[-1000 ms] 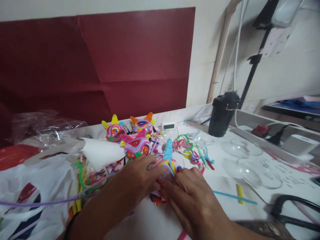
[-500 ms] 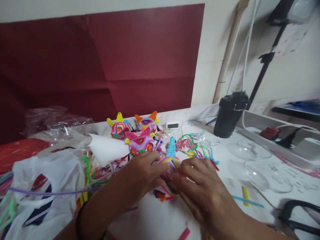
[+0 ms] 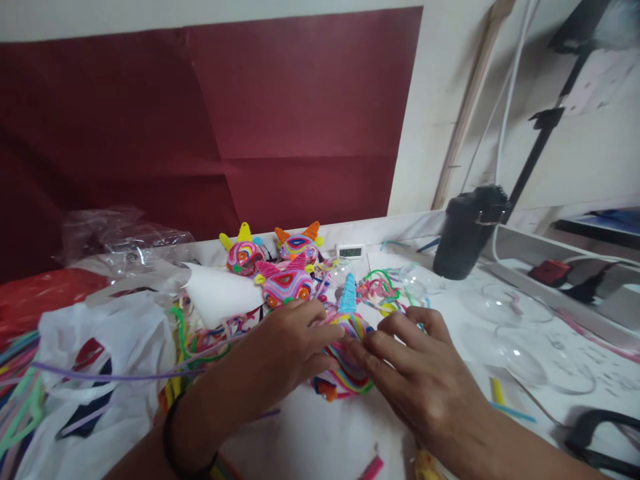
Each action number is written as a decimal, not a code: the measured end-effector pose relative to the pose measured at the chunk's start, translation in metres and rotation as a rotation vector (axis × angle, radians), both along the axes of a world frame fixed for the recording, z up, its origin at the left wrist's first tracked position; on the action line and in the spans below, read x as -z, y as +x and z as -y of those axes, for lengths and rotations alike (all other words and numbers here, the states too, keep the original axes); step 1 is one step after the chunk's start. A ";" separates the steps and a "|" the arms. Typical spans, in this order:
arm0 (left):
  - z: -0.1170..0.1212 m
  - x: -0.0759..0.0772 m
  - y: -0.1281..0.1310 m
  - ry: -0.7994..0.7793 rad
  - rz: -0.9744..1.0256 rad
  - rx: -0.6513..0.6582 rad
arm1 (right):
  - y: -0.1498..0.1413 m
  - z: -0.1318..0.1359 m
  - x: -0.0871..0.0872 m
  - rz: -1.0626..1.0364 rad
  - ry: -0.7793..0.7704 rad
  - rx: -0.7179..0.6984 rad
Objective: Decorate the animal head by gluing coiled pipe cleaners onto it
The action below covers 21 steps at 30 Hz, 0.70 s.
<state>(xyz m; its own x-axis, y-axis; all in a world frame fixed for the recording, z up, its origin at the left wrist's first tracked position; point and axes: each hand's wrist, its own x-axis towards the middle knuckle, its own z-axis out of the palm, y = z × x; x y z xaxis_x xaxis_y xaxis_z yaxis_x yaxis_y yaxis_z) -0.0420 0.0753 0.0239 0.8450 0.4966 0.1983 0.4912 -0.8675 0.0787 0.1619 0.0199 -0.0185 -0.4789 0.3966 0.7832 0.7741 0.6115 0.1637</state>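
A round, horned head (image 3: pixel 353 367) covered in rainbow stripes of pipe cleaner rests on the table between my hands. One light blue ear or horn (image 3: pixel 347 293) sticks up from its top. My left hand (image 3: pixel 295 340) grips its left side, with thumb and fingers curled against the stripes. On the right side, my right hand (image 3: pixel 417 363) is closed, its fingertips pressed to the surface near the middle; anything small under them is hidden. Behind stand three similar heads: one pink-eared (image 3: pixel 287 283), one yellow-eared (image 3: pixel 243 255) and one orange-eared (image 3: pixel 299 245).
To the left lie a white plastic bag (image 3: pixel 135 347), a purple pipe cleaner (image 3: pixel 115 377) and a red bag (image 3: pixel 55 293). Clear plastic half-shells (image 3: pixel 520 360), a black tumbler (image 3: pixel 465 233) and black-handled scissors (image 3: pixel 580 437) are on the right. A small digital display (image 3: pixel 350 251) stands behind.
The view has shifted slightly, so things appear a little further right. My right fingers have moved slightly on the striped head, exposing more of its lower stripes. My left hand keeps its grip.
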 end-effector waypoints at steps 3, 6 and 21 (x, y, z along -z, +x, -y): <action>0.001 0.000 0.001 -0.007 -0.013 -0.013 | 0.000 0.002 -0.002 0.023 0.011 0.004; 0.003 -0.001 0.002 0.015 -0.020 -0.010 | -0.001 0.003 -0.002 -0.005 -0.019 -0.014; 0.000 0.008 0.008 0.092 0.036 -0.052 | -0.010 0.004 0.008 -0.221 -0.113 -0.054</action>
